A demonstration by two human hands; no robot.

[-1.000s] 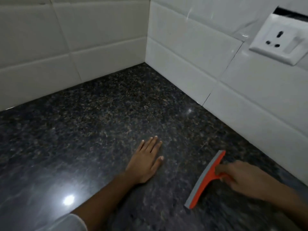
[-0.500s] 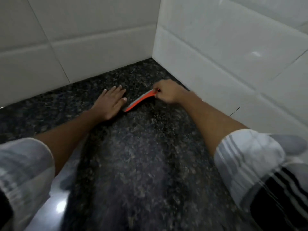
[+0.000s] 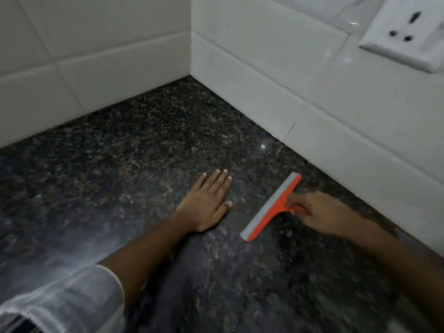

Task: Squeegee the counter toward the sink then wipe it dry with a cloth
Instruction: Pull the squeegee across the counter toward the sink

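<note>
An orange squeegee [image 3: 272, 206] with a grey rubber blade lies with its blade on the dark speckled granite counter [image 3: 144, 145], angled from lower left to upper right. My right hand [image 3: 319, 212] grips its short orange handle from the right. My left hand [image 3: 207, 203] rests flat on the counter, palm down and fingers together, a short way left of the blade. No sink and no cloth are in view.
White tiled walls meet in a corner [image 3: 191, 75] at the back of the counter. A white wall socket [image 3: 403, 32] sits on the right wall, above the counter. A light reflection shines on the counter at lower left.
My right hand has pulled the squeegee back from the corner toward me and to the right. My left hand has slid back with it, still flat on the counter.
</note>
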